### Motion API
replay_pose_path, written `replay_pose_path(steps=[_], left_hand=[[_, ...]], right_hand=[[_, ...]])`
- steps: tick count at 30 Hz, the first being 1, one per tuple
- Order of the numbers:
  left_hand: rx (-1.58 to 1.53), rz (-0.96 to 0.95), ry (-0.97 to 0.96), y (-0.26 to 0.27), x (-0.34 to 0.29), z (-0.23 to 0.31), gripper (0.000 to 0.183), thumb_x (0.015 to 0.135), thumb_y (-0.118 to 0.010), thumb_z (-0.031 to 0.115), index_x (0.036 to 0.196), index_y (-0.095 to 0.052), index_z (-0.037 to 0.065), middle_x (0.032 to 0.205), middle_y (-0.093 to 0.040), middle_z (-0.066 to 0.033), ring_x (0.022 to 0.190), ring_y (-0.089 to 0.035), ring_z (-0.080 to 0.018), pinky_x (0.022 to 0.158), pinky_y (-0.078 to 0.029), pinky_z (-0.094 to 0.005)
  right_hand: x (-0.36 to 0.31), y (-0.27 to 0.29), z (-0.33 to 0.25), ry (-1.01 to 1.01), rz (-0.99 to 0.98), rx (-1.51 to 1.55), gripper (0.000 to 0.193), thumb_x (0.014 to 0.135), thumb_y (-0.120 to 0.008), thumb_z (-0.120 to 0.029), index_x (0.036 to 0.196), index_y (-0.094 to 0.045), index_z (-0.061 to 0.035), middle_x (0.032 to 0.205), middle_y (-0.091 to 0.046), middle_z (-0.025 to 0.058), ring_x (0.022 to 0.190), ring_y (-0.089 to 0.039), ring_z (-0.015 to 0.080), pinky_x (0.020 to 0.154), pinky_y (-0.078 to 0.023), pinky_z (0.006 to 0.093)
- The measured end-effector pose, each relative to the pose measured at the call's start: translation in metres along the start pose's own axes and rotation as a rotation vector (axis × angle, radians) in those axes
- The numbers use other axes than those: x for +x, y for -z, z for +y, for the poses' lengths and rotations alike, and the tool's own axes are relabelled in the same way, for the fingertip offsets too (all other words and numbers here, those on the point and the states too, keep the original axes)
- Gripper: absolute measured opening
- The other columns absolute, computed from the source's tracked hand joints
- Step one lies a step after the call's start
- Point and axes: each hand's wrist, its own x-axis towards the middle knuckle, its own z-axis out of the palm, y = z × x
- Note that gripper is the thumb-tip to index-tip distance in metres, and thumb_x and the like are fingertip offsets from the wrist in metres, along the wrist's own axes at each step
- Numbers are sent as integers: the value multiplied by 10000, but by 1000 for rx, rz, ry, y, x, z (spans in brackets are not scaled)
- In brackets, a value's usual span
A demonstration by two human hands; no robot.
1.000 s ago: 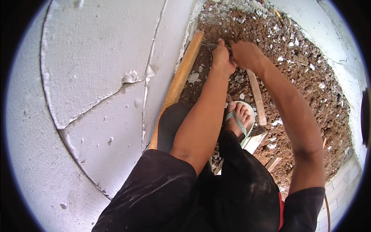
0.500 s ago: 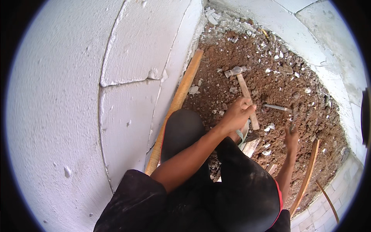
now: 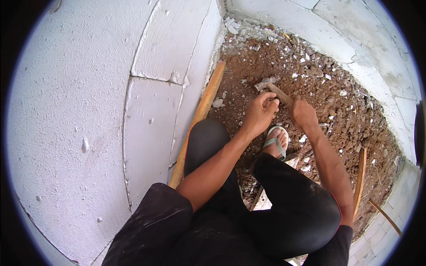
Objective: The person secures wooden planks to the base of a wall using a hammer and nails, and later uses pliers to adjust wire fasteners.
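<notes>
My right hand point(image 3: 303, 114) is wrapped round the wooden handle of a hammer point(image 3: 279, 94). The metal head points up and left, just above the dirt. My left hand point(image 3: 261, 113) is beside it, near the hammer head, with fingers curled and thumb and forefinger drawn together. Whatever small thing they pinch, if any, is too small to make out. Below the hands my sandalled foot point(image 3: 276, 141) stands on the ground. A second tool point(image 3: 327, 126) lies on the soil to the right of my right wrist, mostly hidden by it.
Brown soil point(image 3: 346, 111) strewn with white rubble fills the corner. A pale block wall point(image 3: 155, 111) rises close on my left; another wall point(image 3: 381, 57) curves along the far right. A long wooden plank point(image 3: 208, 95) leans by the left wall. Another wood strip point(image 3: 360, 177) stands at right.
My right hand has let go of the second tool, moved up and left, and taken hold of the hammer that lay on the soil. My left hand has shifted slightly up and left.
</notes>
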Motion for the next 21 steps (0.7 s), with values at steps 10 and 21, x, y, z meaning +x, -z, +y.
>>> replay_pose_path(steps=[10,21], left_hand=[[222,334,-836,10,-45,62,226,1003,-630,151,1194,-663,35,713,-592,-18,569,-481,-76,504,-374,-271],[348,240,-918,13,-86,44,324,997,-652,247,1155,-691,-34,721,-632,-33,625,-559,-94,556,-436,-242]], right_hand=[[-38,140,-34,76,-394,879,393,1029,-547,-336,1164,-567,33,795,-536,39,623,-551,132,545,-510,291],[-61,-113,-190,-118,302,1630,449,1017,-561,-373,1247,-564,13,952,-687,116,859,-679,282,823,-533,430]])
